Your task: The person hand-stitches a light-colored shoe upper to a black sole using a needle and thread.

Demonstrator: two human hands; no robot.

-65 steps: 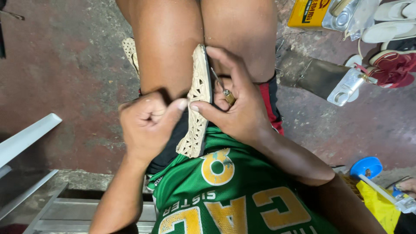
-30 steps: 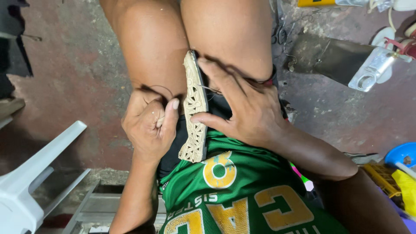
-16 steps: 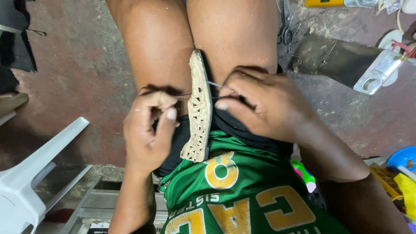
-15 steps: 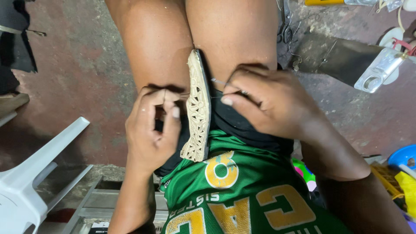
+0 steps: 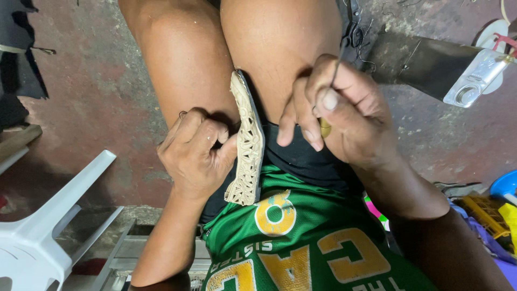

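Stained red concrete floor (image 5: 97, 91), white plastic chair (image 5: 48, 215) at left. Cream woven shoe upper (image 5: 249, 145) clamped edge-up between thighs. Left hand (image 5: 196, 153) pinches its side. Right hand (image 5: 339, 113) closed on needle (image 5: 336, 62), raised. Stitching step; thread needs pulling taut.

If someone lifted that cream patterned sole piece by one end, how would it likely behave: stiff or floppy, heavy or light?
The cream sole piece, thin on edge between the thighs, probably bends somewhat. Its cut-out pattern suggests it is light. The left hand steadies it with a thumb alone, so it likely tips easily unsupported.
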